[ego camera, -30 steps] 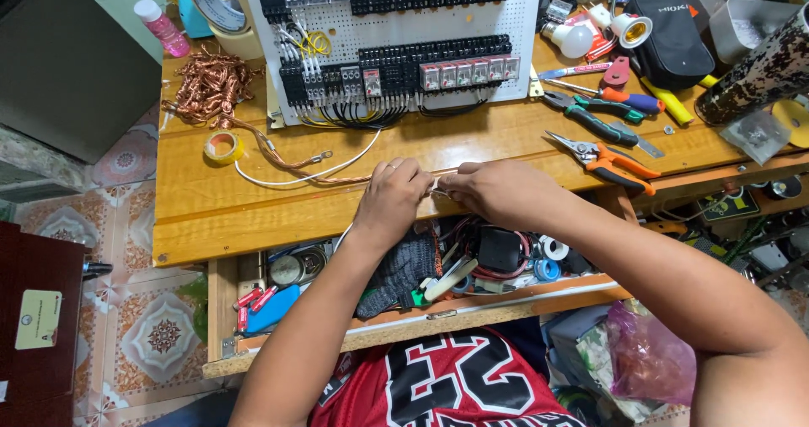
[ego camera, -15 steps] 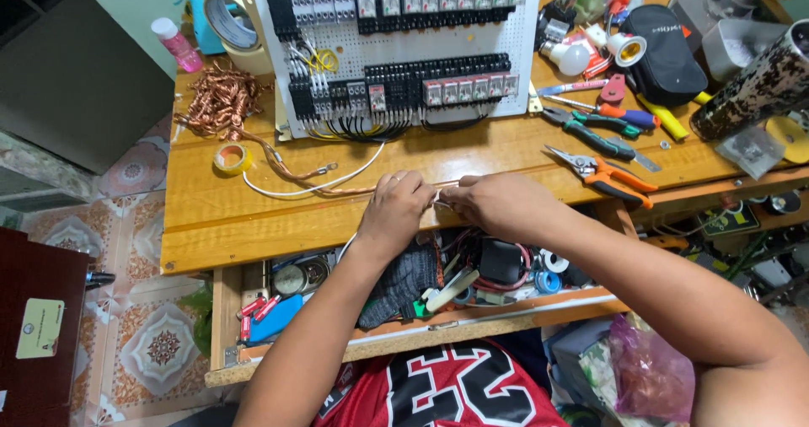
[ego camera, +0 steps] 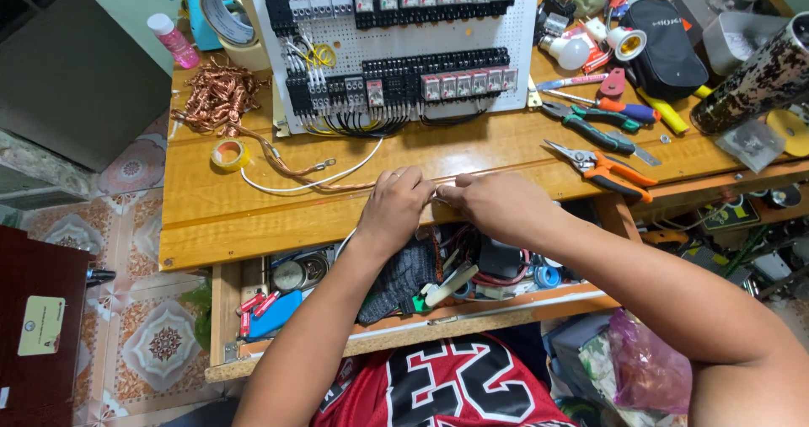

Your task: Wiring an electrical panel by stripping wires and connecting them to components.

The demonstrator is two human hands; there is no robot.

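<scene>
Both hands met at the front edge of the wooden bench [ego camera: 253, 216]: the left hand [ego camera: 396, 204] and the right hand [ego camera: 497, 208] each pinched one end of a thin white wire [ego camera: 337, 177], fingertips nearly touching. Judging by that, the wire end was being worked and was not yet joined to the white relay panel [ego camera: 404, 43] behind it. Below the bench, the open drawer [ego camera: 253, 351] held tape rolls, a dark glove and small tools.

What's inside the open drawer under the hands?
In the drawer: a dark glove, tape rolls, blue tool, round tins. Both forearms hide its middle.
</scene>
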